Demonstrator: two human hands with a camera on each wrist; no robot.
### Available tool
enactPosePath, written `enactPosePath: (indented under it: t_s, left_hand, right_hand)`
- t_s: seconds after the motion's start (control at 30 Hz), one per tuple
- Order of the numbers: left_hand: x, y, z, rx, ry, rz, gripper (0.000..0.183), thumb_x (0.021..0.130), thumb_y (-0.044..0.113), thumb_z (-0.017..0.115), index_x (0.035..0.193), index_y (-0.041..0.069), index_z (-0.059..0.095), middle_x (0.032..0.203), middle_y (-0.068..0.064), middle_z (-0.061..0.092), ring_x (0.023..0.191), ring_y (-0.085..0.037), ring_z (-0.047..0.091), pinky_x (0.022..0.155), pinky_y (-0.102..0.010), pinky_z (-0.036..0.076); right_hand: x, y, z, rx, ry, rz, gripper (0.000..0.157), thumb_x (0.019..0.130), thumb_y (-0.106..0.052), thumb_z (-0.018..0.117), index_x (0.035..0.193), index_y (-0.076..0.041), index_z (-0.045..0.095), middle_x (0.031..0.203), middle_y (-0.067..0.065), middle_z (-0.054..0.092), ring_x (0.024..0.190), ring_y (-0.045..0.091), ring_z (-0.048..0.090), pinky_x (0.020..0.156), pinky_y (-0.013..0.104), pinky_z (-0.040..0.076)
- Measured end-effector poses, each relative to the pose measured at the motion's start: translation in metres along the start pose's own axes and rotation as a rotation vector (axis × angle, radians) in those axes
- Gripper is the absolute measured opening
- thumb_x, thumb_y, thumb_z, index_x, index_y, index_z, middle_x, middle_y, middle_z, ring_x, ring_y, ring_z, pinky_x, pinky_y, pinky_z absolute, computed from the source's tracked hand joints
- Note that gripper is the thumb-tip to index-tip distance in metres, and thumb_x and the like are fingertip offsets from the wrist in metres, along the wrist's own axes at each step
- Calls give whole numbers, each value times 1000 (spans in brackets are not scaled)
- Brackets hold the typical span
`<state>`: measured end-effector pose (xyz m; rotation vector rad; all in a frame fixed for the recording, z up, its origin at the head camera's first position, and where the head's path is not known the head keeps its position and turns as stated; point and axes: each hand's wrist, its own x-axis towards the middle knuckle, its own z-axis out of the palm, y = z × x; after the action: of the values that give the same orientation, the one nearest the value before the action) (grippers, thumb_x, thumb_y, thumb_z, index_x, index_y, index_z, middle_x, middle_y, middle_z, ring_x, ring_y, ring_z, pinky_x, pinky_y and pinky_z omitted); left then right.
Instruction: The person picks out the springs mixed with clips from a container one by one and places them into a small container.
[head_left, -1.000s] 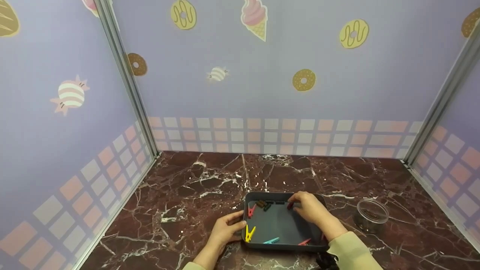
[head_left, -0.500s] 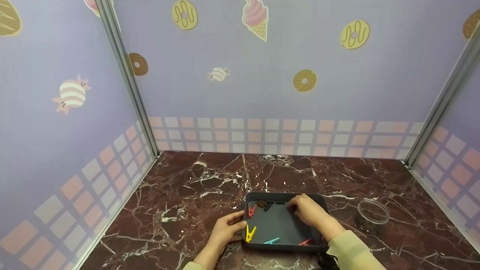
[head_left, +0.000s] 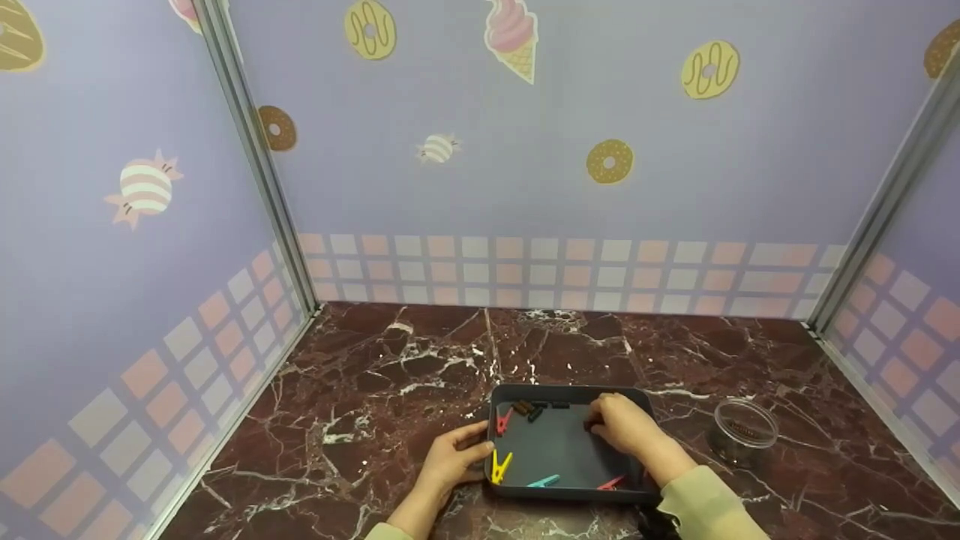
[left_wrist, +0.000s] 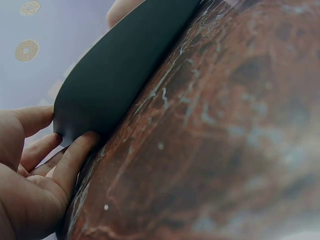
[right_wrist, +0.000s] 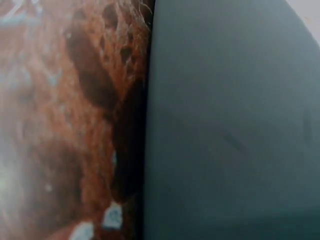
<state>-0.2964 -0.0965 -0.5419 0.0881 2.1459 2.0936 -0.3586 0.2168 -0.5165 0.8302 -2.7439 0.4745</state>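
Right hand (head_left: 626, 430) drawn back inside tray (head_left: 562, 491), grip unclear; left hand (head_left: 450, 459) still grips rim.

Dark red marble tabletop (head_left: 420, 360), white-veined. Directly on it: grey tray (head_left: 568, 493), near edge; clear round container (head_left: 743, 432) to its right.

A clear round plastic jar (head_left: 743, 432) stands on the dark red marble table (head_left: 420, 360), right side, near the pastel sweet-patterned wall (head_left: 525, 187).
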Motion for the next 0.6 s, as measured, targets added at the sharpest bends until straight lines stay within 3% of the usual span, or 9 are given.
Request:
enactPosePath:
  t_s: [0.27,0.6]
  left_hand:
    - [0,1,-1,-13,-11,7,54,95,9,72,143,-8,55,139,-32,60,112,-25,68,79,-42,66]
    - [2,-1,-1,-31,-17,-2,53,95,7,70,143,-9,54,141,-34,58,114,-27,68,80,-46,66]
  right_hand:
    - [-3,5,-1,76,51,-1,14,78,3,82,79,-6,71,77,3,63,70,16,60,62,31,52]
    - [-7,6,-11,222,13,122,10,83,1,78,85,-7,72,82,3,71,74,14,65,65,29,55]
